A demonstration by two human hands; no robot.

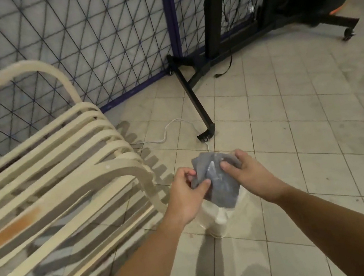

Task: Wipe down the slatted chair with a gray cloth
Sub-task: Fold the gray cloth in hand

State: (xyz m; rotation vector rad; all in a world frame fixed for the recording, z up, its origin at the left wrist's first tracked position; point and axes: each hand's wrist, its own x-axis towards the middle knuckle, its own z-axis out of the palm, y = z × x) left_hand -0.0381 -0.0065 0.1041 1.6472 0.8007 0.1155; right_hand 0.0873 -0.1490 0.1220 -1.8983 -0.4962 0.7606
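A cream slatted chair (45, 175) fills the left half of the view, its curved slats and armrest nearest me, with a rusty orange stain on one slat. To its right, above the tiled floor, both hands hold a folded gray cloth (218, 180). My left hand (189, 195) pinches the cloth's left edge between thumb and fingers. My right hand (246, 173) grips its upper right part. The cloth hangs clear of the chair, a short distance right of the armrest's front curve.
A mesh-framed mattress (78, 39) leans upright behind the chair. A black wheeled stand leg (195, 101) reaches across the floor ahead, with a white cable (167, 130) lying beside it. Below the cloth there is something white (215, 219). Beige tiles (319, 127) spread to the right.
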